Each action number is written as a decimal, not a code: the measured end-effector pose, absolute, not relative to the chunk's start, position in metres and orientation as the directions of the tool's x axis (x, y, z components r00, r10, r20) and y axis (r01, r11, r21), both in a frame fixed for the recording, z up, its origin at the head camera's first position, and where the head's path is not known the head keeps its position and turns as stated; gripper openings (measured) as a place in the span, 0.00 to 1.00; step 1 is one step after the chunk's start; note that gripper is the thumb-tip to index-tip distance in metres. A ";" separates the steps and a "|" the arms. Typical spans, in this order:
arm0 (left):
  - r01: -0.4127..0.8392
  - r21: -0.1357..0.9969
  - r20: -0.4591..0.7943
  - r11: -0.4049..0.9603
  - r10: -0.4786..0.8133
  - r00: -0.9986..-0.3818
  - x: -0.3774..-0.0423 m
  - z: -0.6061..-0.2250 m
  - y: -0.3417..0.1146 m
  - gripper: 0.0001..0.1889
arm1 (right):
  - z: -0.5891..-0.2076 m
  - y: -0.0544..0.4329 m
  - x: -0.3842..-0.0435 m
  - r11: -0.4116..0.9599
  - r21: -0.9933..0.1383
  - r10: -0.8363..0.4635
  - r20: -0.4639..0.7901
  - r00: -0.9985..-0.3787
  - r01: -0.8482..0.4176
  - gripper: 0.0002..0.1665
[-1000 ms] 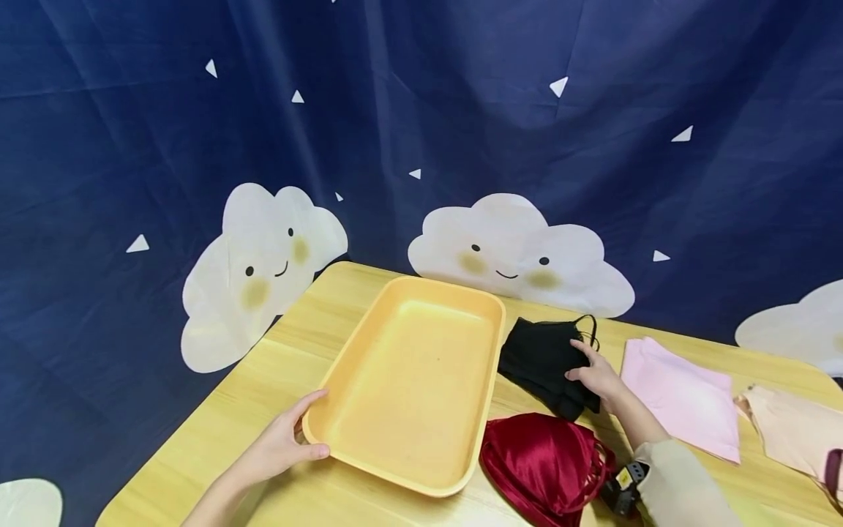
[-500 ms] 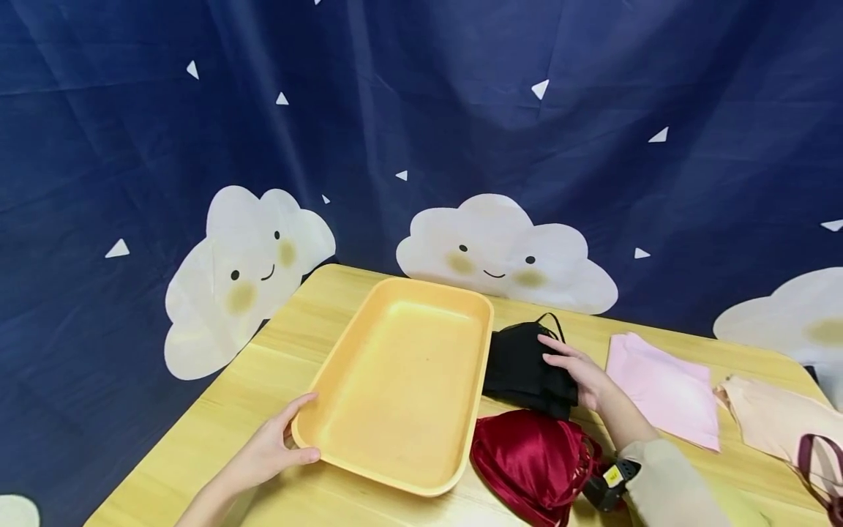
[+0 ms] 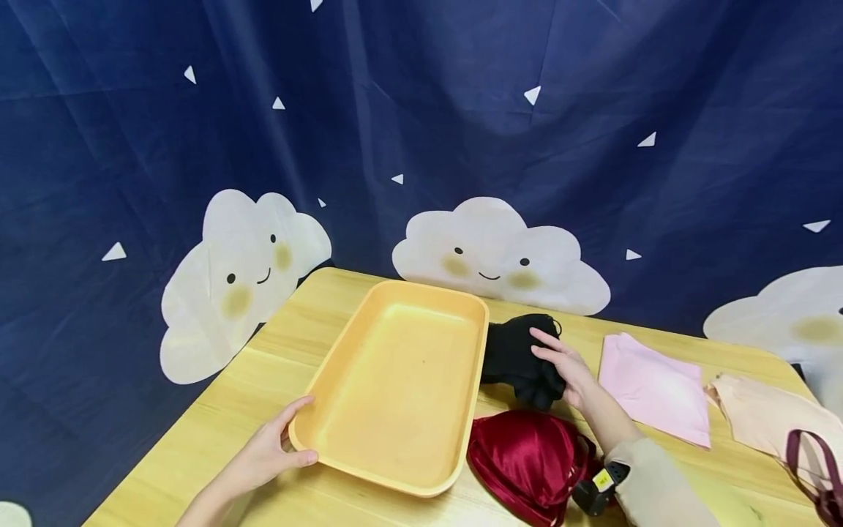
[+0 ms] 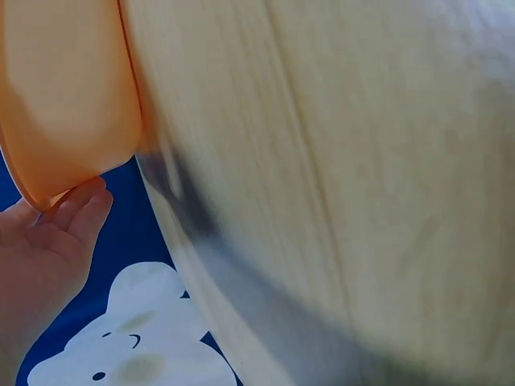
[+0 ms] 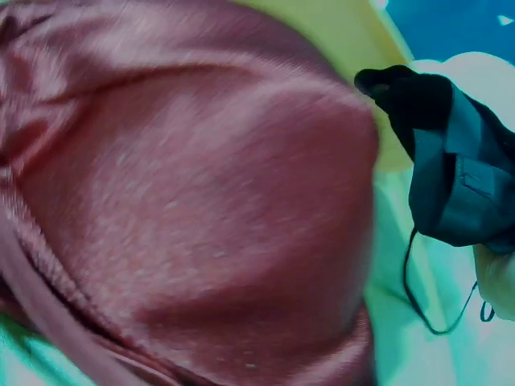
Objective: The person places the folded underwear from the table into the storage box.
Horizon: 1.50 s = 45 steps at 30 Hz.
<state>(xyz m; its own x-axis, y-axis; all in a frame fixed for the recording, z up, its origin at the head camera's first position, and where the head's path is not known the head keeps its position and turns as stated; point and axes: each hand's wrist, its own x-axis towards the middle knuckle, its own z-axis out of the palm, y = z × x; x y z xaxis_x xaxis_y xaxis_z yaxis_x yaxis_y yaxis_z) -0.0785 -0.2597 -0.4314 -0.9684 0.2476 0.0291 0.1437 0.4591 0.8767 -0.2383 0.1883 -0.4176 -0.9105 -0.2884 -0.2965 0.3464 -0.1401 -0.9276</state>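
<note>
My left hand [image 3: 263, 454] pinches the near left corner of a yellow plastic tray [image 3: 470, 432], thumb at the front rim and fingers at the left side. In the left wrist view the fingers reach under the tray corner [image 4: 76, 104]. To the right of the tray, my right hand [image 3: 568, 369] grips a bunched black camisole [image 3: 516, 359], whose left end lies right at the tray's side. Its thin strap [image 5: 414, 289] hangs loose in the right wrist view, where only a bit of the hand shows. A shiny dark red bra [image 3: 527, 454] lies just in front of the camisole.
On the wooden table [image 3: 296, 337], a folded pink garment [image 3: 652, 388] lies to the right. Farther right are a peach garment [image 3: 770, 417] and a dark maroon strap [image 3: 797, 454]. A blue curtain with clouds [image 3: 500, 256] hangs behind the table.
My right hand has closed on the black camisole, which has bunched up and shifted toward the tray. The left hand stays at the tray corner; the head view has turned slightly right.
</note>
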 end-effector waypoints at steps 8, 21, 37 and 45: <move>0.131 0.850 0.016 0.511 0.223 -0.975 -0.079 -0.431 -0.261 0.41 | -0.382 0.195 -0.229 -0.289 -0.915 -0.249 -0.212 -0.945 0.282 0.27; 0.148 0.854 0.031 0.498 0.236 -0.971 -0.080 -0.429 -0.262 0.41 | -0.358 0.122 -0.202 -0.363 -0.898 -0.301 -0.140 -0.943 0.249 0.23; 0.168 0.888 0.056 0.428 0.261 -0.964 -0.081 -0.431 -0.260 0.42 | -0.389 0.042 -0.232 -0.245 -0.939 -0.323 -0.155 -0.934 0.240 0.29; 0.153 0.875 0.040 0.459 0.247 -0.968 -0.075 -0.431 -0.262 0.42 | -0.415 0.027 -0.260 -0.163 -0.965 -0.240 -0.164 -0.957 0.206 0.29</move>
<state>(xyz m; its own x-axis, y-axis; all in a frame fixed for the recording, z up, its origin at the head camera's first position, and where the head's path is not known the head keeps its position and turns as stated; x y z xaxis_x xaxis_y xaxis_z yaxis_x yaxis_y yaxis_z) -0.0754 -0.2620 -0.4308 -0.9682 0.2470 0.0397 0.1529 0.4587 0.8753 -0.2598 0.0272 -0.4152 -0.9569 -0.2400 -0.1638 0.2060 -0.1628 -0.9649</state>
